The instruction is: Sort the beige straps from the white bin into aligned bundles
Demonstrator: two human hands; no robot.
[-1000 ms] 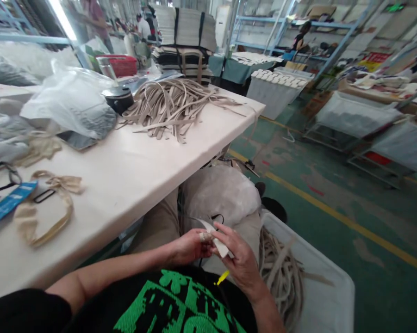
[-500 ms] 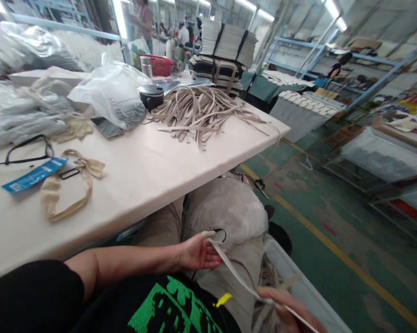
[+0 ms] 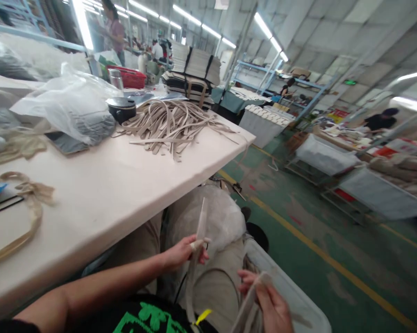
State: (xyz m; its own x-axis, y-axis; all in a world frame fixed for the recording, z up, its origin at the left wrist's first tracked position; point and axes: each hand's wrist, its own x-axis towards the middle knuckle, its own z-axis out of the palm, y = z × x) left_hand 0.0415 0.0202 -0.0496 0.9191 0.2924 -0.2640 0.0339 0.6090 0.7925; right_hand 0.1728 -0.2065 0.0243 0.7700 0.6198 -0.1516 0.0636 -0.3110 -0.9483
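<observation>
Above my lap, my left hand [image 3: 187, 252] is closed on a light beige strap [image 3: 202, 219], with pale tape or a cover on one finger. The strap's free end sticks up above the fingers, and its lower part hangs toward my lap. Further right and lower, my right hand [image 3: 269, 298] pinches a greyish-beige strap [image 3: 248, 305] folded over near the thumb. Whether both hands hold one and the same strap I cannot tell. Beneath the right hand is a whitish bin [image 3: 291, 282] with more straps inside. A white plastic bag [image 3: 222, 217] bulges beyond my left hand.
The pale table [image 3: 100, 194] bears a heap of beige straps [image 3: 177, 122], a dark lidded pot [image 3: 121, 109], plastic-wrapped goods [image 3: 79, 111] and a tan strap with a buckle [image 3: 31, 217]. Bin carts [image 3: 326, 150] stand to the right. Other people work further off.
My left hand has gone from open-palmed under the strap to closed around it, its end now upright. My right hand has risen, bringing a folded strap up. The view has swung right.
</observation>
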